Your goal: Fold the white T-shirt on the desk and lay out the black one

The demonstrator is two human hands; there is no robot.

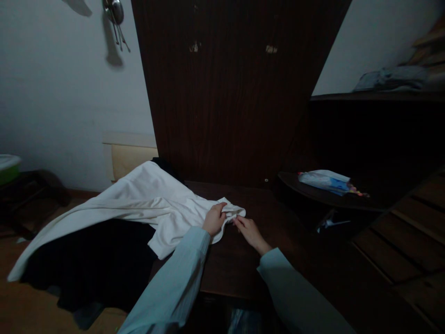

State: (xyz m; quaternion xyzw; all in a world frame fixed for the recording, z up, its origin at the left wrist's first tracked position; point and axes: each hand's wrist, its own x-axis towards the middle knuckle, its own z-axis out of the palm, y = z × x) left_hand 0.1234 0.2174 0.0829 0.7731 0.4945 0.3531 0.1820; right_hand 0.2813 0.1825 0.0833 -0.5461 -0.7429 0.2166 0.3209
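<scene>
My left fingers (220,208) grip the bunched end of the white cloth (146,191), and my right fingers (239,221) pinch the edge of its fold just beside them. From the fingers its long axis runs leftward across the dark bench (236,273) and over black cloth (100,264), so the left fingers are nearer its bulk. Farther right of the fingers I see a packet (325,181) on a shelf (291,183), contents hidden; far left, a green tub (9,174), its inside unseen
</scene>
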